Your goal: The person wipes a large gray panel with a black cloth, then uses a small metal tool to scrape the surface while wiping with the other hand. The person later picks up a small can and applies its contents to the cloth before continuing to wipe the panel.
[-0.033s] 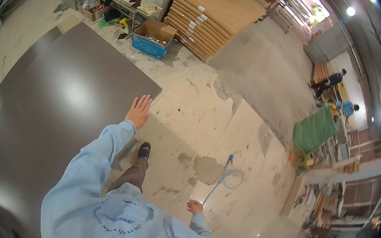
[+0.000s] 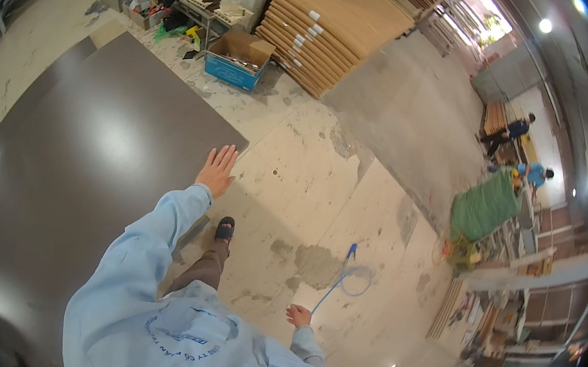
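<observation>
My left hand (image 2: 218,170) lies flat, fingers stretched out, on the near corner edge of a large dark grey-brown panel (image 2: 105,138). The panel has a smooth, glossy face and fills the left side. Part of another dark panel (image 2: 57,77) shows beyond its far left edge. Lower down, my right hand (image 2: 298,315) hangs with loosely bent fingers and nothing visible in it. Close by it in the picture runs a thin blue air hose (image 2: 328,290), which looks to lie on the floor. A blue blow gun (image 2: 352,250) sits at the hose's far end.
Ahead stand a blue cardboard box (image 2: 230,73) with its flaps up and a tall stack of brown boards (image 2: 327,30). A cluttered workbench (image 2: 191,2) is at the back left. To the right are a bulging green sack (image 2: 482,205) and two people (image 2: 509,133) farther off.
</observation>
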A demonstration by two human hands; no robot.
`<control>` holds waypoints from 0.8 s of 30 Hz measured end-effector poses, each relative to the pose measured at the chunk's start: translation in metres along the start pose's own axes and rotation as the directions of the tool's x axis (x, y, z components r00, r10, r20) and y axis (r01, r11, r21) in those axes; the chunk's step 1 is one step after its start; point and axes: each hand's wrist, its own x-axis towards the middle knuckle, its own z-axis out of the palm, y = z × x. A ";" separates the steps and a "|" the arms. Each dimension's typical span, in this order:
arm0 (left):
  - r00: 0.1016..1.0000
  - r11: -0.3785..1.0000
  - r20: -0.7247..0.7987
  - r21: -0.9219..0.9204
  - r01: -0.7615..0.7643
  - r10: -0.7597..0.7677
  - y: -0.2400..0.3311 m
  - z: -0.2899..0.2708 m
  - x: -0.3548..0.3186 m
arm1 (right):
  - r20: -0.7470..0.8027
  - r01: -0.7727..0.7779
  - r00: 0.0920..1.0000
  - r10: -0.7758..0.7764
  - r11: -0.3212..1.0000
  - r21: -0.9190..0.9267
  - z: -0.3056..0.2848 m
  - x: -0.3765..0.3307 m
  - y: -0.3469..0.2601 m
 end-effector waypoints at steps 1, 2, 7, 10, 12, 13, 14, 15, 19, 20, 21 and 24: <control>0.999 0.999 -0.047 -0.042 -0.025 0.023 0.003 0.003 0.027 | 0.001 0.066 0.998 -0.066 0.998 -0.014 0.000 0.021 -0.041; 1.000 0.998 -0.029 -0.060 -0.009 0.007 0.006 0.006 0.051 | 0.039 0.077 0.996 -0.077 0.997 -0.013 0.002 0.036 -0.074; 0.996 0.995 0.083 -0.086 0.050 -0.043 0.013 0.000 0.113 | 0.099 0.056 0.994 -0.040 0.986 -0.159 0.002 0.094 -0.214; 0.985 0.977 0.137 -0.169 0.132 -0.109 -0.013 -0.013 0.129 | 0.097 0.098 0.991 -0.089 0.991 -0.093 -0.009 0.125 -0.275; 0.914 0.898 0.065 -0.170 0.405 -0.400 -0.051 -0.020 0.140 | 0.107 0.130 0.986 -0.126 0.991 -0.036 -0.022 0.149 -0.302; 0.853 0.850 0.106 -0.082 0.520 -0.511 -0.074 -0.021 0.153 | 0.049 0.107 0.993 -0.106 0.994 -0.027 -0.028 0.163 -0.310; 0.778 0.783 0.102 0.024 0.622 -0.621 -0.098 -0.021 0.165 | 0.108 0.111 0.988 -0.106 0.993 -0.034 -0.035 0.176 -0.315; 0.699 0.701 0.058 0.061 0.710 -0.713 -0.121 -0.020 0.174 | 0.134 0.085 0.988 -0.076 0.994 -0.062 -0.044 0.189 -0.317; 0.343 0.332 -0.102 0.112 0.937 -0.934 -0.201 -0.012 0.207 | 0.196 0.021 0.979 0.061 0.920 -0.391 -0.075 0.257 -0.328; 0.276 0.263 -0.099 0.124 0.957 -0.956 -0.209 -0.010 0.212 | 0.295 0.165 0.955 -0.024 0.872 -0.461 -0.080 0.277 -0.337; 0.205 0.187 -0.183 0.113 0.976 -0.961 -0.210 -0.008 0.212 | 0.343 0.227 0.939 -0.033 0.808 -0.543 -0.088 0.298 -0.352; 0.120 0.105 -0.114 0.125 0.987 -0.986 -0.186 -0.002 0.210 | 0.470 0.390 0.882 -0.034 0.614 -0.687 -0.102 0.366 -0.421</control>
